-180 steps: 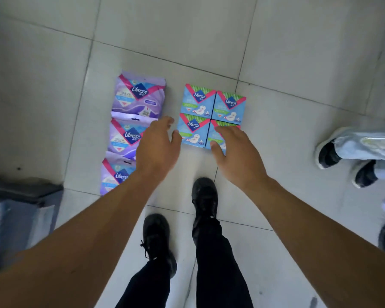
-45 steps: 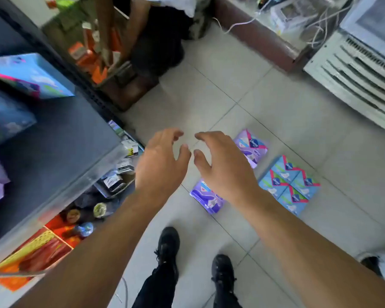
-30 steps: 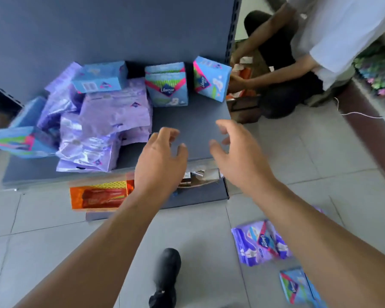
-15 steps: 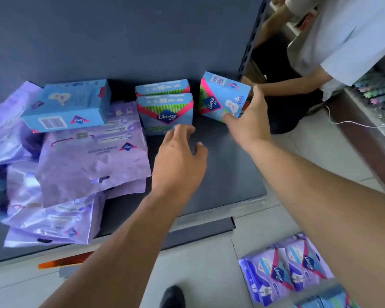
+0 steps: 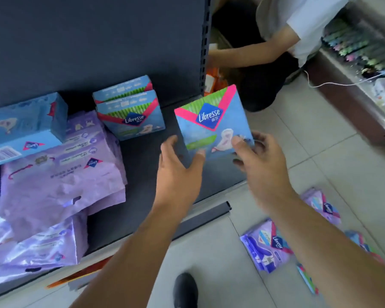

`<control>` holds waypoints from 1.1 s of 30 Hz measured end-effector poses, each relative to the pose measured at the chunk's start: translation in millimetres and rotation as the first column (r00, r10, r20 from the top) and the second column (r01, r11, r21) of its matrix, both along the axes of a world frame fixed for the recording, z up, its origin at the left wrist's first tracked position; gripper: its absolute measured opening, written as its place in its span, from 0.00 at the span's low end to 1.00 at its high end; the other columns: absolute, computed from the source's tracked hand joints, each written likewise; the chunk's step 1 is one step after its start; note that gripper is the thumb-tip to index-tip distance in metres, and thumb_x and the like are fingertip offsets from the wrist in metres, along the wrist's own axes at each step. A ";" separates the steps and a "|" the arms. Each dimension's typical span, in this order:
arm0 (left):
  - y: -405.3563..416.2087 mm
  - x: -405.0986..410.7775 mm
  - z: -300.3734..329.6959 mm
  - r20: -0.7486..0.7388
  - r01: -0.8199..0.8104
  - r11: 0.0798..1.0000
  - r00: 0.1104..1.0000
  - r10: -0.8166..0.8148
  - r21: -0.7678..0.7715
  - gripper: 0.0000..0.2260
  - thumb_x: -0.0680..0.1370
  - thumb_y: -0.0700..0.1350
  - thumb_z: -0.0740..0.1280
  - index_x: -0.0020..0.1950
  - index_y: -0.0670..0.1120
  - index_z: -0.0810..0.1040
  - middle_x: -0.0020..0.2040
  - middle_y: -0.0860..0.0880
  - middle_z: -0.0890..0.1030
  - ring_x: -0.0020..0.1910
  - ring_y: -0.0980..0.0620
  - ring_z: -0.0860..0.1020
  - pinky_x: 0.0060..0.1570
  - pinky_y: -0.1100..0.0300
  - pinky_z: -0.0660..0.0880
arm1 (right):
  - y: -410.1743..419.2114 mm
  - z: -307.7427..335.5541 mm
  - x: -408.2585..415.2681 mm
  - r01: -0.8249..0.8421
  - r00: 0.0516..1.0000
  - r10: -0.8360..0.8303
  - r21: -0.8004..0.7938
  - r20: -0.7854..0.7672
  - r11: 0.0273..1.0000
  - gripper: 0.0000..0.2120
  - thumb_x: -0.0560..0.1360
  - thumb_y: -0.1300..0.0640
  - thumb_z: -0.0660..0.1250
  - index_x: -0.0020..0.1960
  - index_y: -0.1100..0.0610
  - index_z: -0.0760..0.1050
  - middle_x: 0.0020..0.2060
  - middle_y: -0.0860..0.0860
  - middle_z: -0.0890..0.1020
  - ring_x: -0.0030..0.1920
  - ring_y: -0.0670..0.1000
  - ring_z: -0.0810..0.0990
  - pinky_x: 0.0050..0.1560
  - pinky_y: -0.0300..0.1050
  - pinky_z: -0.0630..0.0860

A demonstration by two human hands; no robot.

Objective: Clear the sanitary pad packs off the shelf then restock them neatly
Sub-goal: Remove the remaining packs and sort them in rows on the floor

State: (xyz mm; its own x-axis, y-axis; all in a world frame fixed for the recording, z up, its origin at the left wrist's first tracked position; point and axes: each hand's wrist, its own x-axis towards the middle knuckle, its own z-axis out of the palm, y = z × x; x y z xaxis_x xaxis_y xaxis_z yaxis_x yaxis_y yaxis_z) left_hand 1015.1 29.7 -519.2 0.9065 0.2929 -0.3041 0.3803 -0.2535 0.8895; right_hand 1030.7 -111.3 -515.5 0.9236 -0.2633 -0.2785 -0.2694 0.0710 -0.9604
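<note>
Both hands on one blue Libresse pack (image 5: 211,125), held upright and tilted slightly, logo face toward the camera, above the right end of the dark shelf (image 5: 142,174) near its front edge. Pack is not touching the shelf as far as I can tell.

Left hand (image 5: 178,172): grips the pack's lower left corner, thumb on the front face near the bottom edge, fingers wrapped behind the left side. Right hand (image 5: 256,161): pinches the lower right corner, thumb on the front face over the pad graphic, fingers curled behind and partly blurred. So the pack sits between the two hands, bottom edge at thumb level, most of it sticking up above the fingers.

On the shelf: two more blue Libresse packs (image 5: 131,116) standing one behind the other, mid-shelf toward the back panel, well apart from the held one. Blue box (image 5: 25,132) lying on top of a loose pile of purple packs (image 5: 60,181) at the left end, the pile reaching the front edge.

On the tiled floor (image 5: 320,141) right of the shelf: purple packs (image 5: 269,245) beside my right forearm. Another person in a white shirt (image 5: 298,25) crouches past the shelf's right upright.
</note>
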 end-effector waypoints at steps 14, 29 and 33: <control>-165.2 -130.6 -9.1 -0.166 0.499 0.819 0.815 -0.555 -0.283 0.16 0.78 0.40 0.68 0.59 0.60 0.72 0.47 0.55 0.84 0.43 0.59 0.81 0.40 0.60 0.77 | -178.3 -16.2 -226.1 0.410 0.865 -0.337 0.136 -0.371 0.902 0.14 0.74 0.56 0.71 0.57 0.46 0.72 0.49 0.51 0.81 0.40 0.43 0.82 0.35 0.36 0.76; -374.5 -201.4 -164.1 -0.412 0.840 0.505 0.396 -0.821 -0.199 0.15 0.78 0.38 0.66 0.63 0.50 0.74 0.55 0.51 0.81 0.49 0.55 0.79 0.48 0.62 0.76 | -332.5 -149.2 -364.2 0.734 0.551 -0.556 0.045 -0.623 0.677 0.13 0.77 0.61 0.67 0.59 0.53 0.70 0.51 0.54 0.83 0.42 0.47 0.83 0.40 0.42 0.78; -419.8 -214.4 -251.4 -0.490 0.887 0.453 0.359 -0.794 -0.086 0.15 0.77 0.37 0.64 0.62 0.50 0.75 0.54 0.51 0.81 0.51 0.52 0.80 0.52 0.59 0.75 | -374.3 -248.3 -373.8 0.746 0.502 -0.552 0.010 -0.666 0.666 0.12 0.77 0.64 0.67 0.59 0.55 0.72 0.53 0.55 0.81 0.48 0.53 0.83 0.47 0.49 0.80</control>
State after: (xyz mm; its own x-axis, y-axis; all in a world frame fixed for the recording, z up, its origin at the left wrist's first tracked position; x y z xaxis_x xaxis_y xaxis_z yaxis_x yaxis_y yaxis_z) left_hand 800.6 -390.1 -770.6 0.4969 -0.4645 -0.7331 0.1696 -0.7764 0.6069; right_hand 656.8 -485.6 -763.8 0.1452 -0.5459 -0.8252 -0.5028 0.6775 -0.5368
